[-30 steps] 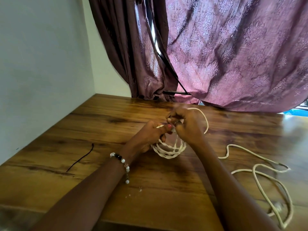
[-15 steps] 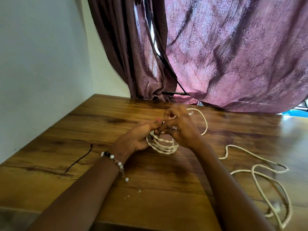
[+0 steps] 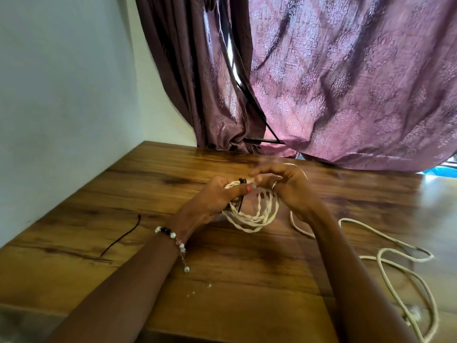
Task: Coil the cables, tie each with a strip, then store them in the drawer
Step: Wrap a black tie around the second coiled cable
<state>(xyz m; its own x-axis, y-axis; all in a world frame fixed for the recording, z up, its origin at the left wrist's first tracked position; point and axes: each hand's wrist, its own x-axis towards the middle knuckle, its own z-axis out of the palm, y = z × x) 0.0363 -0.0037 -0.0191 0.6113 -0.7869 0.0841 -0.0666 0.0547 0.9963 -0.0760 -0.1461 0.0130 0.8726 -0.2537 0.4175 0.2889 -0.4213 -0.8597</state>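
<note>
Cable point(image 3: 249, 219), cream and twisted, is gathered into a coil of several loops, its lower arc hanging just below the fingers of both hands and close over the wooden table point(image 3: 222, 280). Nearest the camera, both bare forearms reach in; the left wrist carries a bead bracelet point(image 3: 176, 240). Well to the right of the right-hand fingers, the uncoiled remainder point(image 3: 385, 256) of the cream cable lies in loose bends on the table, running toward the near right edge. Left hand point(image 3: 210, 201) has its fingers curled round the upper left part of the coil, the thumb pressing the strands just beside a black strip point(image 3: 242, 180). That strip is wrapped round the bundled strands at the top of the coil, between the two sets of fingertips, with a dark tail point(image 3: 241, 203) hanging down just below the left thumb. Right hand point(image 3: 289, 186) is held over the upper right side of the coil, fingers bent and somewhat blurred; a ring shows on one finger. Whether those fingers pinch the cable or the strip cannot be told. Well to the left of the left-hand fingers, a second thin black strip point(image 3: 121, 236) lies on the table. Beyond the fingers hangs a patterned purple curtain point(image 3: 346, 82), with a pale wall point(image 3: 61, 95) at left.
</note>
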